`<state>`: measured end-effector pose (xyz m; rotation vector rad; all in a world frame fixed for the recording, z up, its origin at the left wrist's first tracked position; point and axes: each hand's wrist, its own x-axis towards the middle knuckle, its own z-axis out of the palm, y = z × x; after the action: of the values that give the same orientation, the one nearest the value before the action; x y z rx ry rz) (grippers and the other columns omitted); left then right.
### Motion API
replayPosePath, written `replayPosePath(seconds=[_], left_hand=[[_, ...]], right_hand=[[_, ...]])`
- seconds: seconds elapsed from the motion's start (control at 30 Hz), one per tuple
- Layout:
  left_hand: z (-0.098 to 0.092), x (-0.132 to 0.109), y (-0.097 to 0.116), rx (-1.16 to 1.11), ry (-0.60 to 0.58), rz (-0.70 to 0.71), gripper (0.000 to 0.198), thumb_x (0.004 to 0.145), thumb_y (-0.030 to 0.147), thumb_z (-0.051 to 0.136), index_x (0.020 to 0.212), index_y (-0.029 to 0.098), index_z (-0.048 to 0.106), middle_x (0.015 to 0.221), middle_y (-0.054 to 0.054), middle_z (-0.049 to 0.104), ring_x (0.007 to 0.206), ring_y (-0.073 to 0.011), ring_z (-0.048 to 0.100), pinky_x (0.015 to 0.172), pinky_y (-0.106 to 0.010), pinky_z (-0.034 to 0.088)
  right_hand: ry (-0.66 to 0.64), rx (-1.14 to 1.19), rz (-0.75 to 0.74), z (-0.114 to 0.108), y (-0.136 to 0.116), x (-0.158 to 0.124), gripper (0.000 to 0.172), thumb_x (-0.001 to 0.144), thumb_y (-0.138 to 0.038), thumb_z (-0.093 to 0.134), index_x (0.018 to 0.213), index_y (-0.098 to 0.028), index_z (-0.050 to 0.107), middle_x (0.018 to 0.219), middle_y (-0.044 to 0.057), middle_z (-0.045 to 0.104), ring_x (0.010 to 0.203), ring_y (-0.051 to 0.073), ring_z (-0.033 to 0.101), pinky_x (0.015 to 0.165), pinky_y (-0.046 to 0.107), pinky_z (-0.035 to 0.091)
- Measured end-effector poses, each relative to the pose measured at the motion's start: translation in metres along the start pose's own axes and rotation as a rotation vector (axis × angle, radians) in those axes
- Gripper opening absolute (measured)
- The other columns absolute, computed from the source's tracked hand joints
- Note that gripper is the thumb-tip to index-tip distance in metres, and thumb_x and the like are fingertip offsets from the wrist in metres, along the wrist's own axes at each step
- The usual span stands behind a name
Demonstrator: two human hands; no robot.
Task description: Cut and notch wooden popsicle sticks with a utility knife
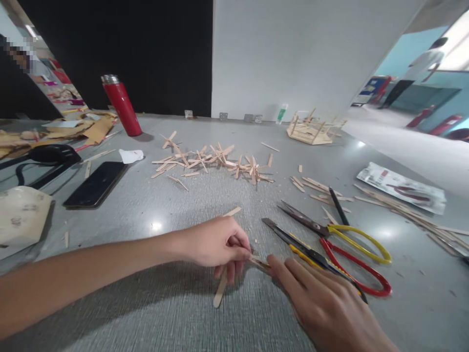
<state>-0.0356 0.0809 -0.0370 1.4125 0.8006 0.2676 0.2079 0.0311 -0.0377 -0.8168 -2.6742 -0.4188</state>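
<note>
My left hand (222, 242) is closed, thumb and forefinger pinching the near end of a small wooden stick piece (258, 262). Beneath that hand runs a longer wooden craft stick (220, 295); both its ends show past the hand, while its middle is hidden. Touching the other end of the small piece, my right hand (320, 296) has its fingers pressed together on it; the thumb is out of sight. Just beyond the right hand lie a yellow-and-black utility knife (308, 252) and scissors (322, 227) with one yellow and one red handle.
Cut stick pieces (220, 156) form a spiky cluster ahead. A wooden frame model (311, 132) stands at the back right, near a white packet (403, 188) and a black pen (339, 205). Leftward are a phone (95, 185), a red bottle (122, 107) and a paper box (22, 217).
</note>
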Motion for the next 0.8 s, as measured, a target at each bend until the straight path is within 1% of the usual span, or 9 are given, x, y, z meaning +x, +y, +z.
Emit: replayPosePath(seconds=[0.07,0.17,0.3,0.5,0.67,0.8], left_hand=[[-0.002,0.005,-0.006,-0.025,-0.007,-0.014,0.019,0.096,0.024,0.057,0.081,0.014,0.063,0.066,-0.001,0.065,0.047,-0.0089,0.063,0.043,-0.016,0.043],[-0.004,0.007,-0.008,-0.043,-0.005,-0.024,0.019,0.096,0.024,0.058,0.081,0.014,0.063,0.068,-0.002,0.067,0.046,-0.0096,0.064,0.042,-0.017,0.044],[-0.003,0.006,-0.007,-0.052,0.004,-0.031,0.019,0.096,0.024,0.058,0.080,0.014,0.062,0.065,-0.001,0.067,0.046,-0.0102,0.065,0.041,-0.017,0.044],[-0.004,0.007,-0.007,-0.051,-0.009,-0.039,0.022,0.097,0.030,0.060,0.082,0.014,0.062,0.067,-0.003,0.069,0.048,-0.0103,0.066,0.043,-0.017,0.044],[-0.004,0.007,-0.005,-0.059,-0.002,-0.047,0.026,0.095,0.035,0.065,0.080,0.014,0.061,0.066,-0.003,0.070,0.047,-0.0116,0.065,0.041,-0.018,0.043],[-0.004,0.005,-0.003,-0.047,-0.002,-0.054,0.024,0.097,0.032,0.062,0.081,0.014,0.062,0.070,-0.003,0.072,0.049,-0.0113,0.066,0.044,-0.019,0.045]], right_hand=[[-0.006,0.086,0.066,0.009,0.000,-0.004,0.034,0.103,-0.008,0.028,0.117,-0.010,0.059,0.086,0.009,0.074,0.065,0.019,0.073,0.054,0.030,0.058],[0.029,0.083,0.093,0.016,0.001,-0.008,0.033,0.105,-0.013,0.031,0.123,-0.009,0.058,0.092,0.013,0.076,0.064,0.020,0.073,0.052,0.031,0.057],[0.020,0.080,0.065,0.013,0.001,-0.007,0.036,0.102,-0.007,0.029,0.121,-0.009,0.059,0.090,0.012,0.076,0.065,0.020,0.074,0.054,0.031,0.058],[-0.014,0.078,0.050,0.008,-0.002,-0.003,0.042,0.095,0.000,0.027,0.119,-0.009,0.061,0.083,0.009,0.074,0.062,0.019,0.073,0.053,0.030,0.058],[-0.003,0.075,0.065,0.008,-0.001,-0.004,0.041,0.094,0.000,0.030,0.120,-0.010,0.061,0.086,0.010,0.076,0.063,0.019,0.073,0.054,0.029,0.058],[-0.005,0.078,0.053,0.007,-0.001,-0.003,0.042,0.090,0.002,0.032,0.117,-0.008,0.062,0.087,0.011,0.076,0.063,0.020,0.073,0.054,0.030,0.060]])
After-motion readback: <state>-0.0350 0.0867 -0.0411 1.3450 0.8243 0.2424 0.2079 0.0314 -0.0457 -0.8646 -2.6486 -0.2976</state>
